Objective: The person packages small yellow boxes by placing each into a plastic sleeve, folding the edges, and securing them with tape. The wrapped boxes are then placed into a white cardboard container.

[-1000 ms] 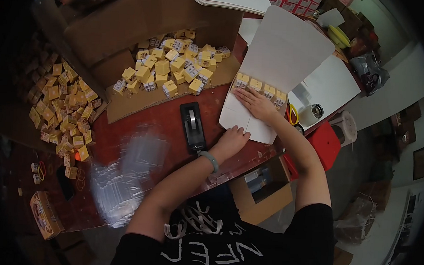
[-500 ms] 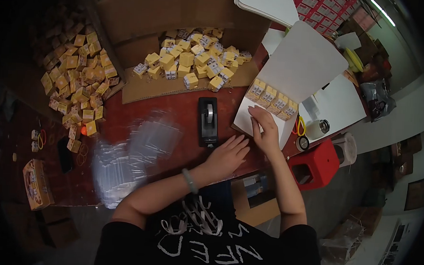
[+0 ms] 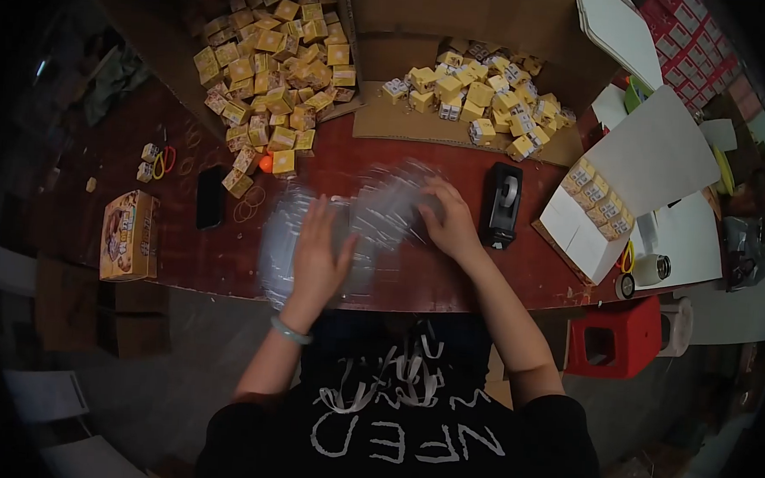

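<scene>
My left hand (image 3: 319, 257) lies with its fingers stretched over a pile of clear plastic bags (image 3: 280, 247) near the table's front edge. At the right end of the pile is my right hand (image 3: 452, 225), its fingers bent and thumb apart, touching or nearly touching the upper bags (image 3: 388, 206), which are blurred. Just right of that hand stands a black tape dispenser (image 3: 504, 206). Farther right, an open white box (image 3: 573, 227) holds a row of small yellow-and-white boxes (image 3: 599, 198) along its hinged side.
Small yellow boxes (image 3: 275, 69) are heaped at back left; more yellow-and-white boxes (image 3: 481, 97) lie in a cardboard carton (image 3: 463, 18). On the left are a phone (image 3: 211, 197), scissors (image 3: 164, 163) and an upright printed box (image 3: 130, 236). A red stool (image 3: 615, 338) stands at right.
My view has turned left. My right hand has left the open white box and come to the plastic bags. My left hand has moved left onto the bags.
</scene>
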Demonstrator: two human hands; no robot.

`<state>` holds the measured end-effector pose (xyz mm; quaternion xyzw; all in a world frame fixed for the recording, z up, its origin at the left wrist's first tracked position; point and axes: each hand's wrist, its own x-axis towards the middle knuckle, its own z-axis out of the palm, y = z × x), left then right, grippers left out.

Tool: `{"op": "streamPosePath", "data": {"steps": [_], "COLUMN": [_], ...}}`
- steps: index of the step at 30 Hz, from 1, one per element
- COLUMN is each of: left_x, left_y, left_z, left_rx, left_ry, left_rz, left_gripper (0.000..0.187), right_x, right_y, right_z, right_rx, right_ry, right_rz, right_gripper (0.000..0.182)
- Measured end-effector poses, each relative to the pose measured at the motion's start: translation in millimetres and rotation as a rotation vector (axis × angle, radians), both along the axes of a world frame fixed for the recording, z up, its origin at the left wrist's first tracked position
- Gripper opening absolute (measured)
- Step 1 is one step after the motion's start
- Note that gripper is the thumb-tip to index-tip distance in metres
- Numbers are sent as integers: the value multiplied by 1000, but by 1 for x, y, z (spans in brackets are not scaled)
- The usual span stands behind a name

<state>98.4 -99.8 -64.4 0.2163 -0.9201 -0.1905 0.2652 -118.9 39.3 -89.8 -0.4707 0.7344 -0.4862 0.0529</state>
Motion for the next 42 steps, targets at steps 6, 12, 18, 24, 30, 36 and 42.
{"op": "streamPosePath", "data": {"steps": [6, 12, 18, 24, 30, 36, 42], "left_x": [-97, -102, -98, -92, -100, -78, -52], "left_y": [36, 41, 48, 50, 40, 32, 30], "left_z": [-74, -70, -81, -62, -18, 27, 52], "left_rx": [-43, -29, -77, -11, 91, 146, 1033], "left_ry": [-211, -372, -302, -335, 44, 247, 486], "left_rz": [-33, -11, 69, 103, 84, 85, -210], "left_gripper": [106, 126, 127, 131, 110, 92, 34], "right_x": [-54, -64, -61, -72, -37, 4, 54], "right_y": [-58, -45, -49, -60, -44, -9, 9], "right_z": [-15, -24, -29, -28, 12, 54, 53], "right_rx": [848, 918, 835, 834, 192, -263, -442], "right_ry": [295, 50, 152, -7, -183, -358, -874], "right_rz": [-147, 38, -120, -48, 142, 261, 415], "right_gripper": [67, 99, 94, 50, 24, 38, 40]}}
